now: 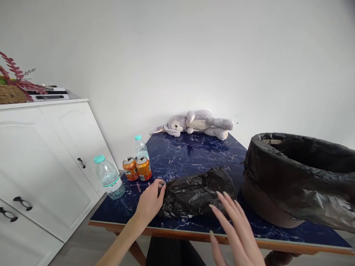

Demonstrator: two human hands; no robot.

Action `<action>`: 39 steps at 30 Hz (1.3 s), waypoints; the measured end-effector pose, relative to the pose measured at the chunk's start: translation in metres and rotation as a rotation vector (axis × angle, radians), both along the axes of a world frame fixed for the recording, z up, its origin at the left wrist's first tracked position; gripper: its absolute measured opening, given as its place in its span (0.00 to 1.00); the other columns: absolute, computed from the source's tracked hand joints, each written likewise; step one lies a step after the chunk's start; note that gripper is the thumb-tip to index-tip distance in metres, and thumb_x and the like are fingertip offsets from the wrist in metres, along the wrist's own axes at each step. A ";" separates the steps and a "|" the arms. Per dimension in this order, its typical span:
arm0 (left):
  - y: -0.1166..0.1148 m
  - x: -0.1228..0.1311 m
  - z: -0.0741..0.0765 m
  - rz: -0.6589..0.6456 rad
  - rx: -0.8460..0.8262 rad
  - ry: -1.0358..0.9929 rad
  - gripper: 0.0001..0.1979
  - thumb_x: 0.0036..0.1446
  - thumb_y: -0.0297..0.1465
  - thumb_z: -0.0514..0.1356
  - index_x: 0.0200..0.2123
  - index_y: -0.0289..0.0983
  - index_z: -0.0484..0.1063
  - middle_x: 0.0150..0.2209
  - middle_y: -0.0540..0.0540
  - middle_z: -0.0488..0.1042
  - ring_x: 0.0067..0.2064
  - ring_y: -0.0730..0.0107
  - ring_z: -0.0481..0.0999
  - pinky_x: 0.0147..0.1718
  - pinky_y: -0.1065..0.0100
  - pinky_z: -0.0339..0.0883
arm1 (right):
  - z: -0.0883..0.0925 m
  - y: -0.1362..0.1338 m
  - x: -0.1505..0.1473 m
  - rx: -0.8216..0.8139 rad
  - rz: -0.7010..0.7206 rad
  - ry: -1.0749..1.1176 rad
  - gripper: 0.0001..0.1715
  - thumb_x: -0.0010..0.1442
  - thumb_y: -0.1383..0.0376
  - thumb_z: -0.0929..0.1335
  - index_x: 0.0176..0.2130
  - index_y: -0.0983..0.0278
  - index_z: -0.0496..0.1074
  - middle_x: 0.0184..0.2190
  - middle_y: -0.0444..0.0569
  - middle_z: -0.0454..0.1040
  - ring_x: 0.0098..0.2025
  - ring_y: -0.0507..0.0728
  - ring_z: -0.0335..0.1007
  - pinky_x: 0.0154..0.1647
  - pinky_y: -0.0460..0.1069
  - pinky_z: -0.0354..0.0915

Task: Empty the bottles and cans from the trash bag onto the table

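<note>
The crumpled black bag (195,192) lies at the table's (191,151) near edge, at nine o'clock from the bag-lined bin (299,177). The right hand (235,229) hovers at its five o'clock, fingers spread. The left hand (151,201) seems to pinch its nine o'clock end. Two orange cans (137,169) stand at ten o'clock.

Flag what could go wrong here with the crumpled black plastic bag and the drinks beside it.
The left hand pinches the crumpled black plastic bag close to the two orange soda cans; a sideways tug might knock them or the clear plastic water bottle over. The right hand hovers open, so the bag could slide toward the table edge.
</note>
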State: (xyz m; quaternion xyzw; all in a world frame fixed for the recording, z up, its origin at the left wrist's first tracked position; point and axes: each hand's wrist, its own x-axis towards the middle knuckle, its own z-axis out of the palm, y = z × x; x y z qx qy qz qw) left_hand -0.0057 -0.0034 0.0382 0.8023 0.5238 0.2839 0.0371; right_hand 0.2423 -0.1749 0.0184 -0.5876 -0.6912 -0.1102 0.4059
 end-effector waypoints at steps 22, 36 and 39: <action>0.020 -0.027 -0.043 -0.303 -0.039 0.434 0.29 0.79 0.46 0.46 0.78 0.52 0.46 0.79 0.50 0.51 0.79 0.49 0.48 0.75 0.38 0.47 | -0.059 0.157 0.046 -0.490 -0.165 -0.082 0.42 0.78 0.48 0.54 0.74 0.73 0.61 0.75 0.67 0.56 0.78 0.74 0.50 0.71 0.69 0.60; 0.017 -0.032 -0.045 -0.300 0.032 0.465 0.30 0.79 0.43 0.47 0.79 0.53 0.44 0.78 0.50 0.53 0.79 0.49 0.51 0.74 0.40 0.54 | -0.016 0.153 -0.057 -0.481 0.255 -0.195 0.38 0.79 0.49 0.50 0.76 0.63 0.57 0.79 0.53 0.49 0.81 0.67 0.36 0.79 0.71 0.33; 0.017 -0.032 -0.047 -0.274 0.037 0.457 0.29 0.79 0.43 0.46 0.78 0.54 0.45 0.78 0.53 0.52 0.79 0.51 0.51 0.74 0.41 0.53 | -0.032 0.182 -0.024 -0.586 0.081 -0.146 0.42 0.78 0.45 0.50 0.76 0.66 0.57 0.79 0.60 0.47 0.80 0.78 0.33 0.74 0.81 0.28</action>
